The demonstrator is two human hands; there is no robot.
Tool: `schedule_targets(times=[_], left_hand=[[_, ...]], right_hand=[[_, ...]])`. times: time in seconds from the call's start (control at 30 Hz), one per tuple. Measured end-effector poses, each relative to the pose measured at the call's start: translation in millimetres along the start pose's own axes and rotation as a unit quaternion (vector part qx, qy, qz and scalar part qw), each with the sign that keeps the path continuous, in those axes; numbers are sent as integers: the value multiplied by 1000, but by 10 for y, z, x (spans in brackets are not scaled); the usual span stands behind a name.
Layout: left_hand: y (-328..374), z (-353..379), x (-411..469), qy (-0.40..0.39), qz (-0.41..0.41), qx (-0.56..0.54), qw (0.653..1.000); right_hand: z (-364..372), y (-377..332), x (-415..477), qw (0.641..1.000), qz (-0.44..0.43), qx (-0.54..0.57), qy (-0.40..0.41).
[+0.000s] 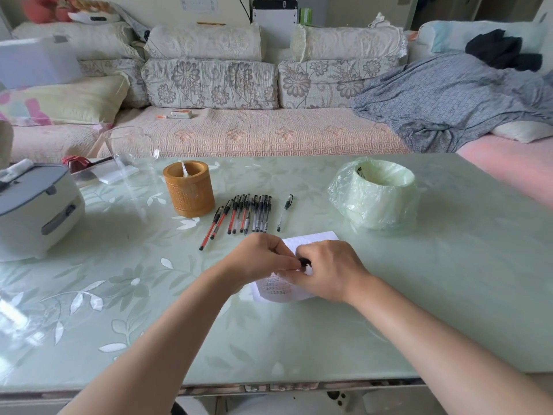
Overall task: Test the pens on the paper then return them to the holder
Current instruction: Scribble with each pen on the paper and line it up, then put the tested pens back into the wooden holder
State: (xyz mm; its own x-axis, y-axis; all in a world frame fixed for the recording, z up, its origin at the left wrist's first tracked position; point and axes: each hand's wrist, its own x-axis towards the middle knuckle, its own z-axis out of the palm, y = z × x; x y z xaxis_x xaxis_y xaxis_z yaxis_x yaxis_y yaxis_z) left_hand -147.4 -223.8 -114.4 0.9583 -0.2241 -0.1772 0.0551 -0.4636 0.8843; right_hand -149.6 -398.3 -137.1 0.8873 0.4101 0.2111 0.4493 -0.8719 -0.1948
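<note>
Far left, cooker, well apart from the work. Left of centre, holder upright, mouth open, no pens visible inside, ready for returns. Just right of it, pens laid side by side in a row, probably queued for testing; lone pen set apart, perhaps already tried. Nearer, left hand and right hand meeting over paper, fingers of both curled, pinching a pen with only its black end visible, likely uncapping or recapping. Far right, bagged tub, uninvolved.
</note>
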Motion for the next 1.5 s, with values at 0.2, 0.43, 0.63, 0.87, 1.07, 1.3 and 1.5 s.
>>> schedule_targets(times=[0.2, 0.43, 0.63, 0.87, 1.07, 1.3, 1.5], left_hand=[[203, 63, 194, 118, 73, -48, 989], [69, 282, 497, 91, 138, 215, 962], [-102, 343, 672, 18, 72, 385, 920], [-197, 293, 708, 17, 87, 374, 923], [-201, 305, 716, 22, 93, 369, 924], [-187, 293, 736, 16, 92, 372, 923], [-243, 186, 714, 45, 100, 322, 940]], right_hand=[[22, 128, 18, 956, 33, 287, 55], [-284, 606, 137, 935, 150, 262, 185], [-859, 862, 456, 919, 149, 229, 286], [-1233, 1119, 961, 933, 116, 114, 322], [-993, 1385, 1070, 974, 192, -8, 121], [-938, 1314, 1108, 970, 216, -7, 113], [-743, 721, 1158, 980, 132, 98, 111]])
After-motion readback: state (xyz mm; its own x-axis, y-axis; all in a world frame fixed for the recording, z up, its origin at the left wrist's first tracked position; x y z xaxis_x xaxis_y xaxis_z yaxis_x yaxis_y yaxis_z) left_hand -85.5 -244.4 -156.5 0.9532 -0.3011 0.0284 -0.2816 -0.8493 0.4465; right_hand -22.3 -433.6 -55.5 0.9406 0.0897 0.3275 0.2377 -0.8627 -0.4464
